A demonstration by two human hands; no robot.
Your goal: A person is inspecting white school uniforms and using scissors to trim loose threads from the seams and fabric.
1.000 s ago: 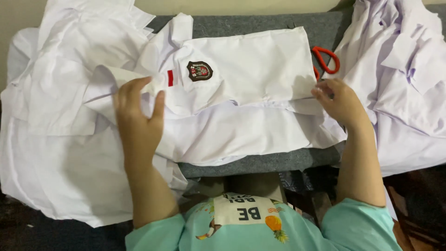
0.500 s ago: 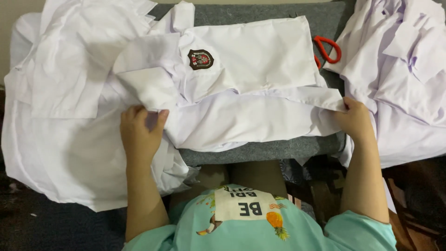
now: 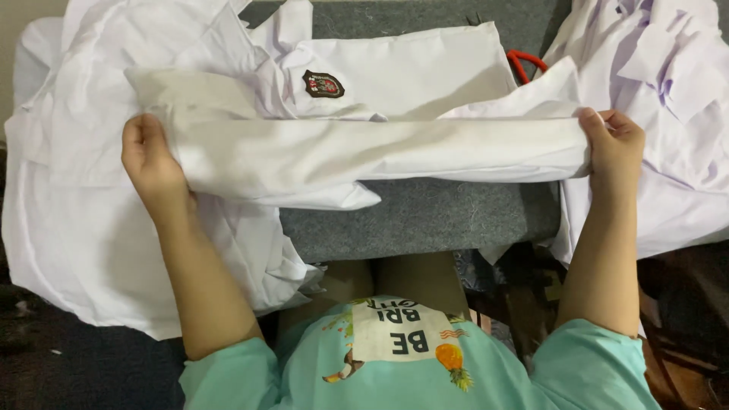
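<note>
White shirt (image 3: pixel 395 152) folded, gripped by left hand (image 3: pixel 152 156), right hand (image 3: pixel 615 144)

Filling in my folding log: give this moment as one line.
left hand: grips shirt fold | right hand: grips other end | white shirt: stretched over grey board | red scissors: behind

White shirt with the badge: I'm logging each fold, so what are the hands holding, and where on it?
Both hands hold the white shirt by its folded lower edge: left hand at the left end, right hand at the right end.
</note>
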